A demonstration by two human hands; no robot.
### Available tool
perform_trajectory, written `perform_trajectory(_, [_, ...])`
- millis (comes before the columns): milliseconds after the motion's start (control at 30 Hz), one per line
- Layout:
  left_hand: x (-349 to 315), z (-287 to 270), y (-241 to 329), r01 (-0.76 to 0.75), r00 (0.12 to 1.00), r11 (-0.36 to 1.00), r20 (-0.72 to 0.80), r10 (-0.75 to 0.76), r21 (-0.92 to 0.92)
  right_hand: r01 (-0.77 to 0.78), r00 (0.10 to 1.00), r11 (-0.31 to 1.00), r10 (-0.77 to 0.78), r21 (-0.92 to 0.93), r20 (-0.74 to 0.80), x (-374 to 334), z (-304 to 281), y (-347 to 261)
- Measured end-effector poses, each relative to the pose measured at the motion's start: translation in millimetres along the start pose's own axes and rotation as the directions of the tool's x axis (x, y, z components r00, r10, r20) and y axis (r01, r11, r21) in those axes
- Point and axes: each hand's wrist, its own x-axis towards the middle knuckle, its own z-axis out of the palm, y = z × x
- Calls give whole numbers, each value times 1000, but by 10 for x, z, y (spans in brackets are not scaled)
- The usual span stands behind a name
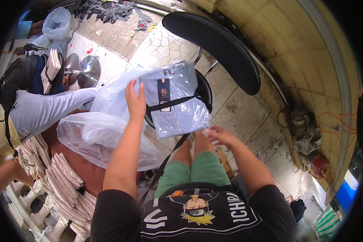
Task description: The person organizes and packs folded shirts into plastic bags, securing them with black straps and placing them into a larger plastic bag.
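Note:
A stack of light blue button shirts (175, 119) in clear plastic wrap lies on a round black stool seat (205, 90) in front of me. A dark hang tag (164, 90) shows through the wrap, and a black strap (177, 103) runs across the stack. My left hand (135, 100) is raised at the stack's left edge, fingers apart and slightly blurred, holding nothing visible. At the lower right corner, my right hand (221, 136) has loosely bent, parted fingers, with the fingertips close to or touching the plastic.
A large clear plastic bag (109, 137) spreads left of the stool. Folded wrapped garments (64, 177) are piled at lower left, near another person's arm (12, 173). A curved black backrest (218, 48) stands beyond the stool. Dark fabric scraps (105, 11) lie at the back.

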Motion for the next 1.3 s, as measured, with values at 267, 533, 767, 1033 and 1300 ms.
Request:
perform_trajectory(267, [1204, 742, 461, -98, 652, 932, 730, -203, 348, -19, 966, 839, -125, 544, 226, 186, 783, 13])
perform_trajectory(533, [1271, 814, 654, -100, 395, 923, 866, -305, 370, 30, 984, 809, -128, 587, 127, 160, 906, -284])
perform_trajectory(767, [1219, 745, 567, -100, 478, 930, 837, -268, 355, 81, 986, 887, -137, 456, 92, 345, 790, -252])
perform_trajectory(1033, [1215, 717, 523, -168, 536, 916, 814, -225, 364, 164, 979, 728, -36, -666, 201, 5, -198, -819])
perform_trajectory(1300, [1063, 1112, 831, -206, 679, 928, 728, -93, 310, 557, 645, 607, -746, -566, -166, 449, -205, -1282])
